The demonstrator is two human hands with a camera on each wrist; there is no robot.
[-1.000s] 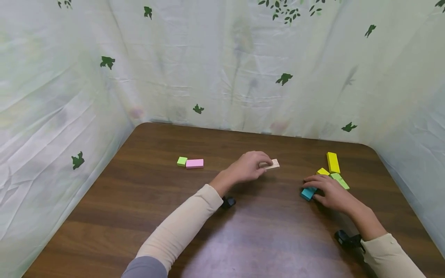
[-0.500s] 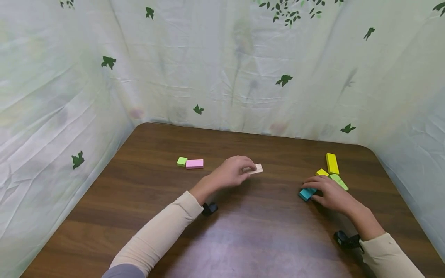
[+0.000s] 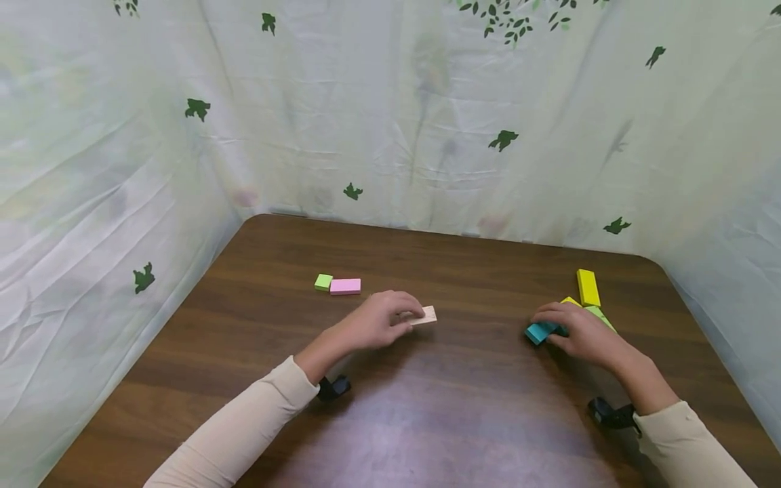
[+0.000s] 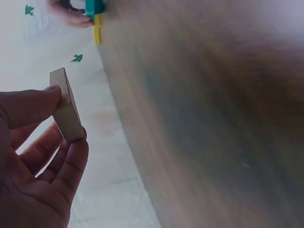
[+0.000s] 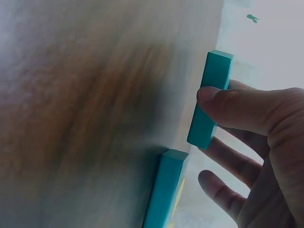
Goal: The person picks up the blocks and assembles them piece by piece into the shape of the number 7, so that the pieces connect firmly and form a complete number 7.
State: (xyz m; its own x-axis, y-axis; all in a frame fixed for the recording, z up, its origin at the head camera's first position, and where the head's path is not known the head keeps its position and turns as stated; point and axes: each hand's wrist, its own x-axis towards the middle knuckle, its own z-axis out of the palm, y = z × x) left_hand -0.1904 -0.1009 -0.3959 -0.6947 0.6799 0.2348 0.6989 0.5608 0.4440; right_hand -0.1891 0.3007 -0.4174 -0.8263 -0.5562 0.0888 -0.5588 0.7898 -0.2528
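Wood block (image 4: 69, 114): pale, unpainted, grain visible, edges square; clamped between thumb and fingers of left hand (image 3: 378, 322), over middle of worktop (image 3: 464, 407). Teal block (image 5: 203, 126): evenly coloured, smooth; pinched by right hand (image 3: 582, 333), near second teal block (image 5: 164, 190).

So the left arm (image 3: 244, 420) is stretched forward, angled in toward the middle, and the left grip (image 3: 379, 322) is pinching, pretty straight thumb (image 4: 31, 105) against bent fingers (image 4: 71, 166). Right arm (image 3: 683, 440) slants in from the other side and the right grip (image 3: 579, 332) is pinching too, with one finger (image 5: 222, 191) curving off free, kinda fanned away from its neighbor.
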